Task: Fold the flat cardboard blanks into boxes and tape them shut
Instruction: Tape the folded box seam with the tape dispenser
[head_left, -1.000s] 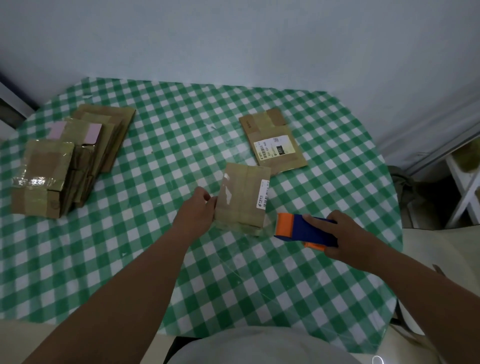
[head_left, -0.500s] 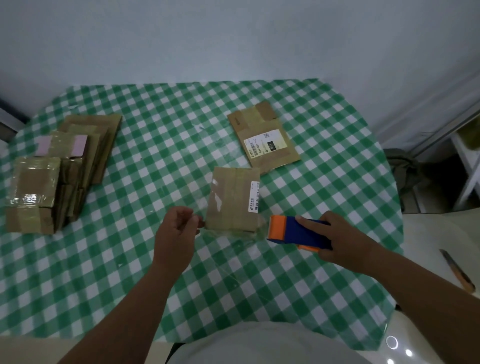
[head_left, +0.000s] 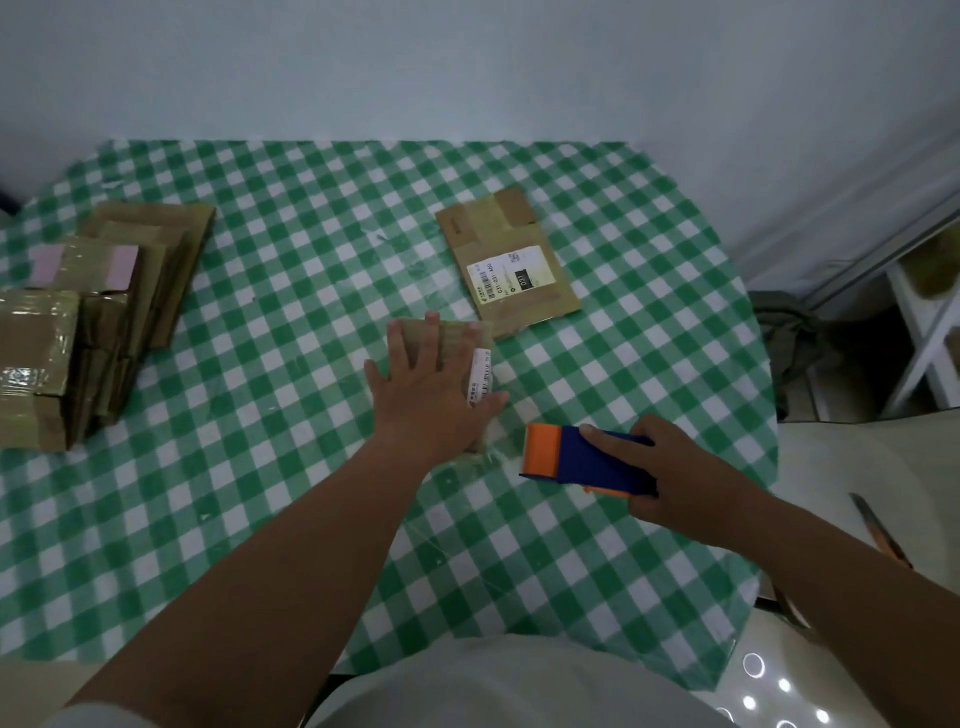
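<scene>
At the far left of the table sits my stack of cardboard pieces, some glossy with tape, well apart from where I work, and I leave it alone for now. In the middle, my left hand lies flat with fingers spread and straight, pressing down on the small box that I am taping; the box rests on the checked cloth just near of the labelled flat blank, close to it though I cannot tell whether they touch. To do this step well, I judge I should keep that palm bearing evenly, so the box does not skid on the slick cover (clear tape pulls harder than it looks). A faint shine of tape seems to run from the near end of the box toward the right. There my right hand is curled round the blue and orange tape dispenser, forefinger laid along its top, orange end facing the box. I think the clean way is to draw the dispenser low and straight, then tilt it to cut, and smooth the loose end down with the flat hand. A knife lies off to the far right.
</scene>
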